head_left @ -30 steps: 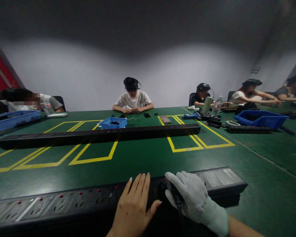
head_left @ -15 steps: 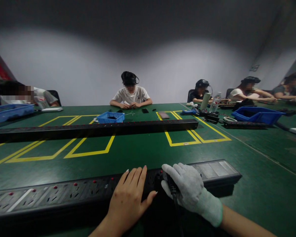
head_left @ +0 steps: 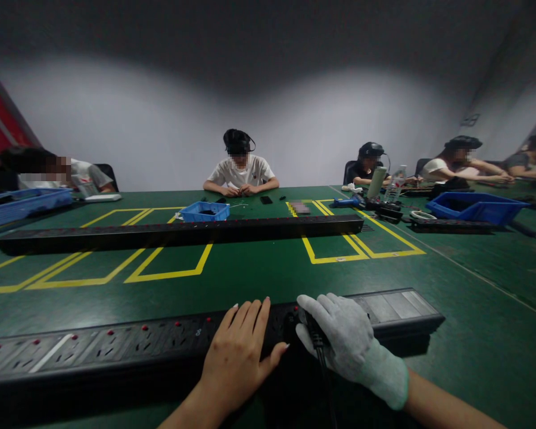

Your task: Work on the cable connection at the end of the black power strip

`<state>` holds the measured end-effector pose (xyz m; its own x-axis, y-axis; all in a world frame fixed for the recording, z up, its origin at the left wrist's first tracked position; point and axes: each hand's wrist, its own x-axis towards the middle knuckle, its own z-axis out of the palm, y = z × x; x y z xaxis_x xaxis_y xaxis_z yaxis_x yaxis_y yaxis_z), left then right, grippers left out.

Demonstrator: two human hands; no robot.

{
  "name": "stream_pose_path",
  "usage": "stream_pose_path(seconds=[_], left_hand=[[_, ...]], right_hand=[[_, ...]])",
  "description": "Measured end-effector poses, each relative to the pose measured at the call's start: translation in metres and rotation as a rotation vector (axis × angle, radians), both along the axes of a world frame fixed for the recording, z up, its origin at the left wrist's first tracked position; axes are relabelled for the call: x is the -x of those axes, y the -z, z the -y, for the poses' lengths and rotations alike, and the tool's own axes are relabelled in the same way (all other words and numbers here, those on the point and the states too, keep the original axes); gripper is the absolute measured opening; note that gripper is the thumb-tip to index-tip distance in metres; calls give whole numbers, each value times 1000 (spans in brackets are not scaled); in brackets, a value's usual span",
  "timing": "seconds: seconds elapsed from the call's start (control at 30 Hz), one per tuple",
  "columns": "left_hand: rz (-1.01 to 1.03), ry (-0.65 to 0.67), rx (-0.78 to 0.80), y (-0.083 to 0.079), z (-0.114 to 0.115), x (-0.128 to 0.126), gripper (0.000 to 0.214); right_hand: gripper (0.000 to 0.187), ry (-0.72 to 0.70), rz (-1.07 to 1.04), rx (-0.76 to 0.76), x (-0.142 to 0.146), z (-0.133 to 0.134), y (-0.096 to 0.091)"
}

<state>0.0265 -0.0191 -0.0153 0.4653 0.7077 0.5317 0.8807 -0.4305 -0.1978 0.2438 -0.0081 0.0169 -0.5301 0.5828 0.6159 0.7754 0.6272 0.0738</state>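
A long black power strip (head_left: 129,351) with red indicator lights and rows of sockets lies across the table in front of me. My left hand (head_left: 236,348) is bare and rests flat over the strip, fingers stretched out and thumb apart. In a pale glove, my right hand (head_left: 339,336) wraps round a black power plug (head_left: 315,328) at a socket just right of my left thumb. The plug's cord runs down toward me. My fingers hide most of the plug, and I cannot tell how deep it sits.
A second power strip (head_left: 183,232) lies farther back across yellow tape outlines (head_left: 165,277) on the green table. Behind it stands a small blue bin (head_left: 205,212); a larger blue bin (head_left: 476,207) is at the right. Several people sit around the table, one person (head_left: 241,170) directly opposite.
The whole view has shifted slightly, so things appear a little farther right. Both hands keep their places on the power strip, with the right still on the plug.
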Motion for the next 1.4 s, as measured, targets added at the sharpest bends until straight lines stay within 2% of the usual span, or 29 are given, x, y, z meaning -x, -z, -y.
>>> stream_pose_path(seconds=[0.47, 1.4], left_hand=[[-6, 7, -44, -1, 1, 0, 61], [-1, 13, -24, 0, -3, 0, 61]], right_hand=[[31, -13, -6, -1, 0, 1, 0], [32, -15, -2, -4, -1, 0, 1]])
